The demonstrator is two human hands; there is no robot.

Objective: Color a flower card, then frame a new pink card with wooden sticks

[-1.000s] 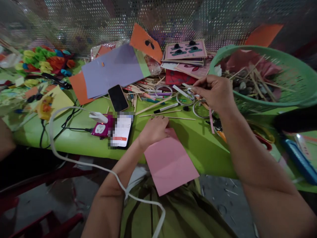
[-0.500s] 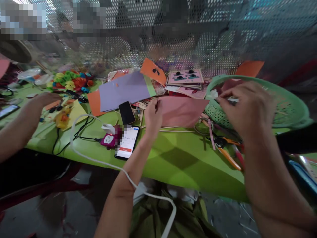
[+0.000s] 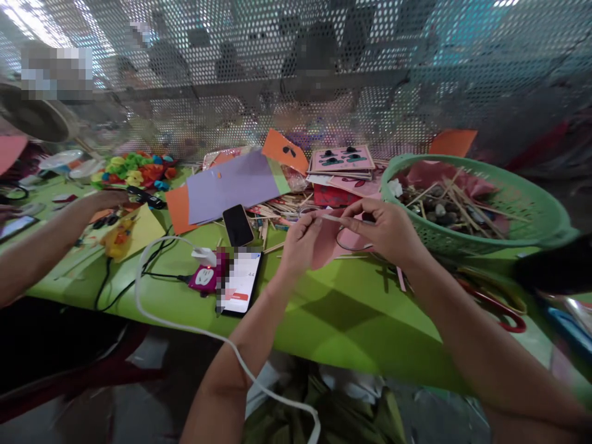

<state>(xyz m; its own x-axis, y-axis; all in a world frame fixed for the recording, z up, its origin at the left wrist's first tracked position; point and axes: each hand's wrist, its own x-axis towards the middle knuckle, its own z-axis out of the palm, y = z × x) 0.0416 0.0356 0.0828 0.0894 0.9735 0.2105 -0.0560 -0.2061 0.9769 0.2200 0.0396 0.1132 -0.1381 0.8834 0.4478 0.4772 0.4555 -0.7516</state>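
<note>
On a clock face centred on the pink sheet (image 3: 324, 246), a co-worker's hand (image 3: 105, 198) reaches in just past nine o'clock, over the yellow paper side of the green tabletop (image 3: 333, 308). Behind it sits a heap of bright crumpled paper (image 3: 134, 171), between nine and ten. At ten, a large purple sheet (image 3: 226, 188) overlaps an orange sheet (image 3: 179, 211). A magenta power adaptor (image 3: 204, 277) bearing a white plug (image 3: 204, 256) stands between eight and nine. Just right of it, at eight, lies a phone with a lit screen (image 3: 243, 282); a dark phone (image 3: 238, 226) lies at nine.

The left hand (image 3: 300, 242) has its grip closed on the pink sheet, which tilts up above the tabletop between the two hands. A narrow white strip (image 3: 331, 217) spans from the left fingertips to the right hand (image 3: 382, 228), whose grip is narrow, thumb and forefinger pinching the strip. A thin ring (image 3: 355, 249) shows just below those fingers; whether they touch it cannot be told. At twelve rests a stack of picture cards (image 3: 342, 161). Between two and three, a green basket (image 3: 467, 245) holds stones (image 3: 440, 211) and sticks (image 3: 467, 206). Red-handled scissors (image 3: 513, 322) lie near four.
</note>
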